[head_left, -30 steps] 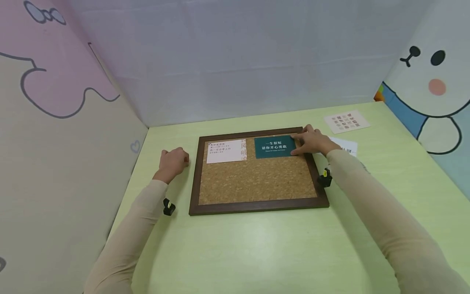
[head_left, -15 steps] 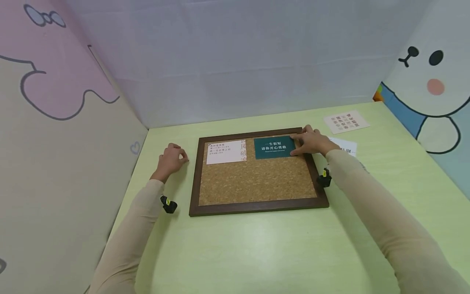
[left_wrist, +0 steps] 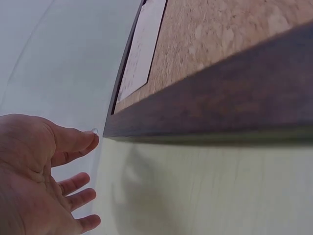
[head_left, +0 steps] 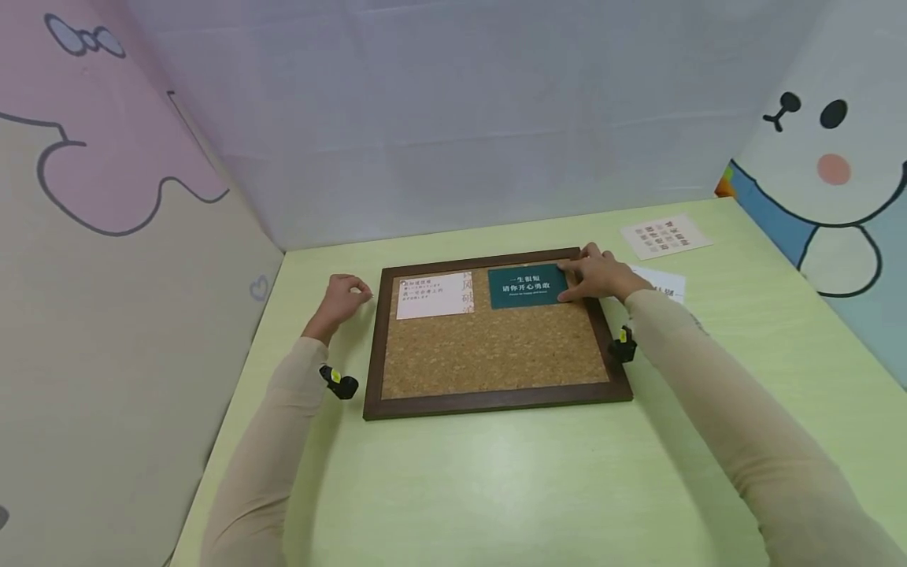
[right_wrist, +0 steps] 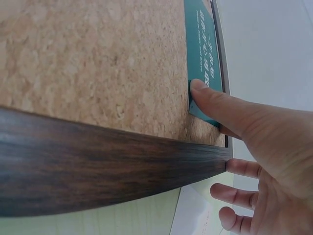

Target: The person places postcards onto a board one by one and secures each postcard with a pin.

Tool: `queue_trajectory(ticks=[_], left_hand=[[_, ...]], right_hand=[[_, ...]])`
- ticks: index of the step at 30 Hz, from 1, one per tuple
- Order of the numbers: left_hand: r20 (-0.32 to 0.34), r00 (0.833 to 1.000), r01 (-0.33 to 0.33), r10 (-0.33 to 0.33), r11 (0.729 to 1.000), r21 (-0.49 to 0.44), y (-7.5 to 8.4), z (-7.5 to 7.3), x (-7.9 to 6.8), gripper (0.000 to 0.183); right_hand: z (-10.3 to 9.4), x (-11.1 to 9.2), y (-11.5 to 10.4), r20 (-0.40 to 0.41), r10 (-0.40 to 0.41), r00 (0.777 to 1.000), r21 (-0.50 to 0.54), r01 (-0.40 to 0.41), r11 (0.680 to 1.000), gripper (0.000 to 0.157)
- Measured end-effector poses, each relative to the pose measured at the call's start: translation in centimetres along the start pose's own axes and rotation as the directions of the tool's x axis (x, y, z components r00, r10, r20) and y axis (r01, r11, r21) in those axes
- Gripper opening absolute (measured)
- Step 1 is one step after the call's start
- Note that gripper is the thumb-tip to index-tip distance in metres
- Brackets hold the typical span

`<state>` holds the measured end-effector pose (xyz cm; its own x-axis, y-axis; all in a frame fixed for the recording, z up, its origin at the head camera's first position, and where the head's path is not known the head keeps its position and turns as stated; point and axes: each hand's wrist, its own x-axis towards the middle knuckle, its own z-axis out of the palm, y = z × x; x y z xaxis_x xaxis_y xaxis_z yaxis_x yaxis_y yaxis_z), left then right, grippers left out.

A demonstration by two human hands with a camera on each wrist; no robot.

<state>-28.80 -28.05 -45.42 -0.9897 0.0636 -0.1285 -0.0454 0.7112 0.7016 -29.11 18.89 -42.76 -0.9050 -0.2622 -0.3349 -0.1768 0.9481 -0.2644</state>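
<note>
On the cork board point(head_left: 489, 354), with its dark brown wooden frame, lie two cards. My right hand point(head_left: 605, 277) holds the green card point(head_left: 523, 285) by its right end, the thumb point(right_wrist: 210, 95) on its lower edge and the index finger toward its upper edge, mostly hidden in the right wrist view. Left of it lies a white card point(head_left: 432, 298) with a small pale dot at its top left corner. My left hand point(head_left: 342, 299), beyond the frame's left side, pinches a small clear pushpin point(left_wrist: 94, 131) between thumb and index finger; only its round end shows.
On the light green table point(head_left: 460, 480), a white card point(head_left: 662, 282) lies partly under the right forearm. Another printed card point(head_left: 666, 236) is farther back on the right. Walls with cartoon pictures stand at left and right, a plain sheet behind.
My left hand has turned and shifted slightly to the right and up toward the frame, and its pinched thumb and finger now show. My right hand stays on the green card.
</note>
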Motion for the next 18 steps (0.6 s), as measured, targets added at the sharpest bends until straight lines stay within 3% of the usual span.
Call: queue_trajectory(ticks=[4,13,18], left_hand=[[0.007,1.0,0.013,-0.013,1.0,-0.024,0.9,0.7,0.6,0.021],[-0.005,0.999,0.041,-0.041,0.997,0.065,4.4,2.7,1.6,0.023],[-0.014,1.0,0.016,-0.015,0.995,0.096,6.6,4.5,2.2,0.022]], right_hand=[[0.0,0.0,0.1,-0.004,0.006,1.0,0.0,-0.006,1.0,0.083],[0.1,0.0,0.1,-0.004,0.004,1.0,0.008,-0.004,1.0,0.082],[0.0,-0.2,-0.2,0.0,0.006,1.0,0.018,-0.006,1.0,0.081]])
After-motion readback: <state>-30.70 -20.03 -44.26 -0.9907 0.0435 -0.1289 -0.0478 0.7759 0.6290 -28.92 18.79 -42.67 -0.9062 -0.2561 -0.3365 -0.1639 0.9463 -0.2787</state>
